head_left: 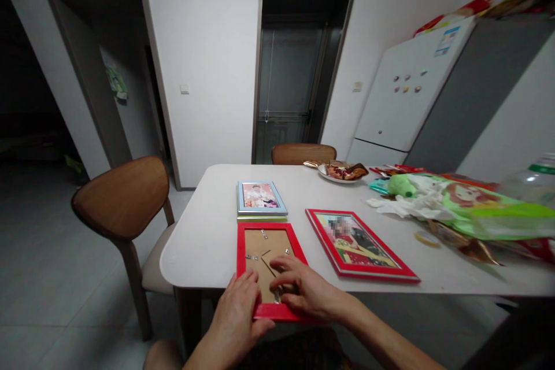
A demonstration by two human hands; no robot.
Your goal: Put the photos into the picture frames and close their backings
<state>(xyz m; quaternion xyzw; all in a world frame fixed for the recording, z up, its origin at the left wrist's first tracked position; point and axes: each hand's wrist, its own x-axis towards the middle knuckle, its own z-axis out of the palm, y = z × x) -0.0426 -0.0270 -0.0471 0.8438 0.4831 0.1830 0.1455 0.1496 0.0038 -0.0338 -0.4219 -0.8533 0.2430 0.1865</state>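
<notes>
- The face-down red frame (241,248) is right in front of you at the near left end of the tabletop (203,243), its near end jutting past the edge.
- Its brown backing board (280,240) faces up, with metal clips (264,234) around it and a dark angled line near the middle.
- Its long axis runs away from you, the far end leaning slightly left. You can't tell which end is the picture's top.
- Expect it to be light and stiff, its smooth rails perhaps a little slippery. The backing looks thin, and any glazing underneath could crack, so take hold of the solid rails or corners rather than pressing mid-board.
- Your left hand (236,312) is clamped on the near left corner, fingers over the side rail and thumb by the near rail.
- Your right hand (307,289) bends over the near right part of the backing, by a clip; you can't tell whether its fingertips meet.
- Just beyond, a blue frame (260,193) lies picture up over a green frame (262,218).
- To the right, apart, a second red frame (359,245) lies picture up, its far end slanting left.
- Farther right are a tape roll (427,239) and green packaging (459,202).
</notes>
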